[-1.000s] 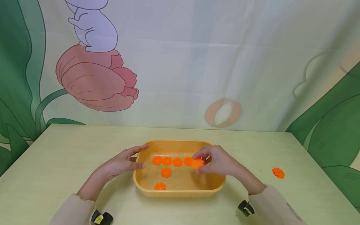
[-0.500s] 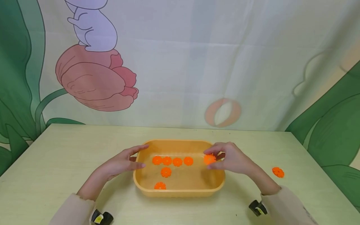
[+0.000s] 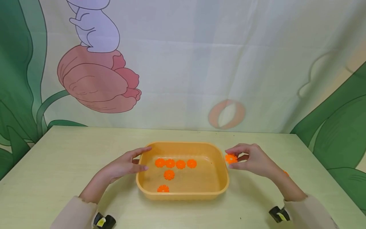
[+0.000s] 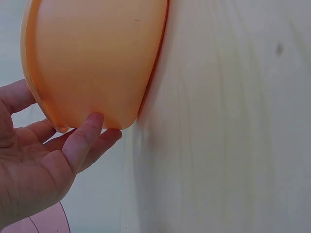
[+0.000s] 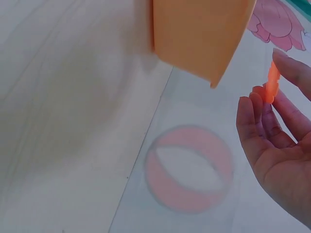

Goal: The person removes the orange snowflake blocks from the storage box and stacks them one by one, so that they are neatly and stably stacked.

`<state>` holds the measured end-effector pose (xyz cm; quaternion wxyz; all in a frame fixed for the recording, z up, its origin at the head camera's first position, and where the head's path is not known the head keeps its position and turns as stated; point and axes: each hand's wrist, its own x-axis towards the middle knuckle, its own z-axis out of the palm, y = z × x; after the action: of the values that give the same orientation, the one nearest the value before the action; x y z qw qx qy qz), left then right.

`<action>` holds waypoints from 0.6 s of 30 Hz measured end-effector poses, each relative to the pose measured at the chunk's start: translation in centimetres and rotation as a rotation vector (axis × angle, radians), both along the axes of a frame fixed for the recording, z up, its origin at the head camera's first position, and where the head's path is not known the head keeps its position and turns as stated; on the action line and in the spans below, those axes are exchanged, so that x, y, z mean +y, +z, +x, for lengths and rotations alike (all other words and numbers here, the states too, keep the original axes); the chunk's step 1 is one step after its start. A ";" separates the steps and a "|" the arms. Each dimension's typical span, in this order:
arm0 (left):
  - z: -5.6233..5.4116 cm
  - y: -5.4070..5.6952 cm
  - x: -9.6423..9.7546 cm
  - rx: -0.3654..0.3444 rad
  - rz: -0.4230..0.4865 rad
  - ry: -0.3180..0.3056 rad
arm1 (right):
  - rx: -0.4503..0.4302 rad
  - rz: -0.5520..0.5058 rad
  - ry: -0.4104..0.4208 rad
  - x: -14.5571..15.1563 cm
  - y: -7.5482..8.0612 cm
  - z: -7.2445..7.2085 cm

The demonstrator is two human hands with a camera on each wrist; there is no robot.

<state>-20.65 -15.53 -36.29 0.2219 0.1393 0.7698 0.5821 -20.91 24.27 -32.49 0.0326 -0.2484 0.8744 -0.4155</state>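
My left hand (image 3: 123, 166) grips the left end of a yellow plastic tub (image 3: 184, 197), thumb over the rim and other fingers outside; the left wrist view shows its fingers around the tub's end wall (image 4: 97, 63). Inside the tub lie several flat orange notched discs (image 3: 180, 164), mostly in a row toward the back, the frontmost partly hidden by the near wall. Just outside the tub's right rim, my right hand (image 3: 255, 160) pinches another orange notched disc (image 3: 231, 158) between thumb and fingers. Seen from the right wrist, this disc (image 5: 272, 83) is edge-on.
One more orange disc (image 3: 286, 173) lies on the table at the right, mostly hidden behind my right wrist. The pale wooden table (image 3: 85, 143) ends at a printed curtain (image 3: 177, 79) along the back.
My right hand has moved to the right, carrying the pinched disc from inside the tub to beyond its right rim. My left hand and the tub have stayed in place.
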 end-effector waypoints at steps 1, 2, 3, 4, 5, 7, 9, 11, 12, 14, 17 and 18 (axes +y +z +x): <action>0.0 0.0 0.0 0.000 0.001 -0.001 | -0.008 -0.005 -0.014 0.3 0.0 0.1; 0.0 0.0 0.0 0.000 0.002 -0.002 | -0.015 -0.006 -0.024 0.6 -0.1 0.1; 0.1 0.1 0.0 0.001 0.001 -0.002 | -0.022 -0.010 -0.032 0.9 -0.1 0.2; 0.1 0.1 0.0 0.001 -0.001 -0.001 | -0.030 -0.007 -0.043 1.1 -0.1 0.3; 0.1 0.1 0.0 0.002 -0.004 0.000 | -0.042 -0.009 -0.054 1.4 -0.1 0.4; 0.1 0.0 0.0 0.001 -0.012 0.004 | -0.054 -0.009 -0.069 2.0 -0.2 0.5; 0.0 0.0 0.0 0.000 -0.022 0.012 | -0.069 -0.009 -0.084 2.5 -0.2 0.7; 0.0 -0.1 0.0 -0.007 -0.027 0.019 | -0.092 -0.014 -0.097 3.1 -0.3 0.8; 0.0 -0.1 0.0 -0.008 -0.028 0.020 | -0.101 -0.017 -0.104 3.4 -0.4 0.8; 0.0 -0.2 -0.1 -0.011 -0.025 0.020 | -0.134 -0.026 -0.125 4.0 -0.5 0.9; 0.0 -0.2 -0.1 -0.009 -0.016 0.014 | -0.148 -0.011 -0.154 4.8 -0.8 1.0; 0.0 -0.2 -0.2 -0.007 -0.013 0.011 | -0.143 -0.001 -0.164 5.1 -0.8 0.9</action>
<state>-20.67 -15.69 -36.45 0.2224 0.1316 0.7734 0.5788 -19.97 29.32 -33.31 0.0606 -0.1455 0.8870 -0.4340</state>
